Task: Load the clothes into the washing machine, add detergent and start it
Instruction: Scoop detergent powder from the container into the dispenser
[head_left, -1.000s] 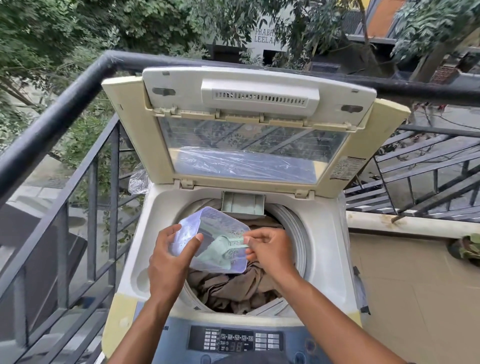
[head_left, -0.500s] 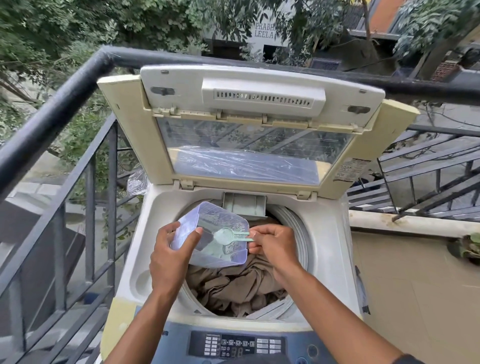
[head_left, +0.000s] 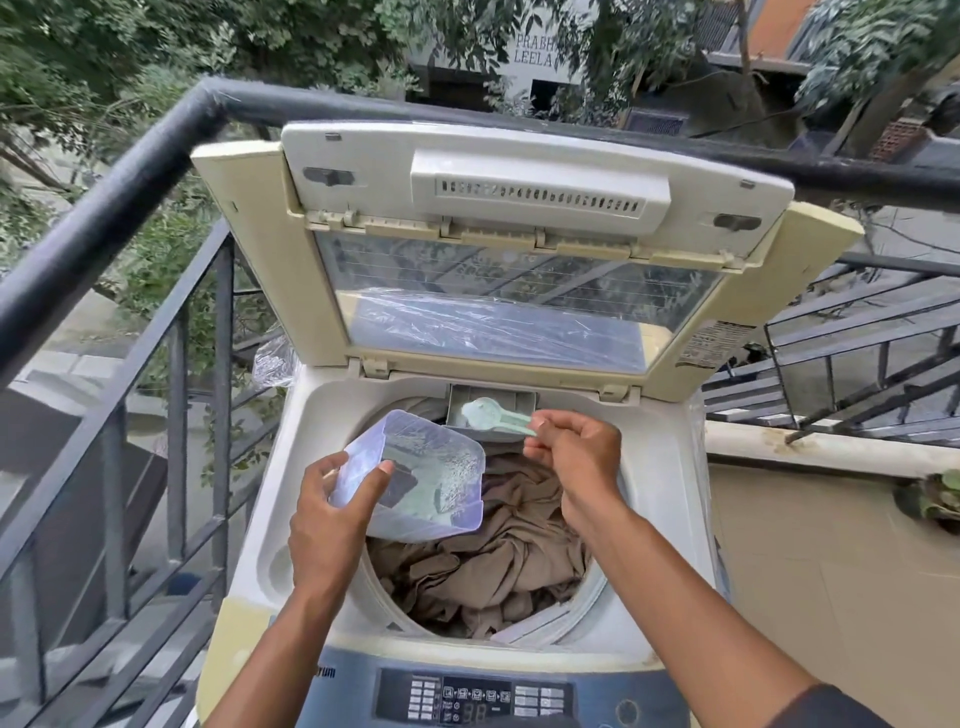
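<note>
A top-loading washing machine (head_left: 270, 566) stands with its lid (head_left: 519, 249) raised. Brown clothes (head_left: 498, 566) fill the drum. My left hand (head_left: 332, 514) grips a clear plastic detergent tub (head_left: 431, 478) tilted over the drum's left side; a little powder lies inside. My right hand (head_left: 576, 462) pinches the handle of a pale green scoop (head_left: 493, 415). The scoop's bowl sits over the open detergent drawer (head_left: 467, 402) at the back rim of the drum.
The control panel (head_left: 472, 699) with buttons and a display runs along the machine's front edge. A black metal railing (head_left: 130, 176) borders the left and back. A low ledge (head_left: 810, 447) and tiled floor lie to the right, with a small plant (head_left: 935, 499).
My right hand lifted the green scoop out of the tub and carried it back to the detergent drawer. The left hand kept the tub over the drum, lowering it slightly.
</note>
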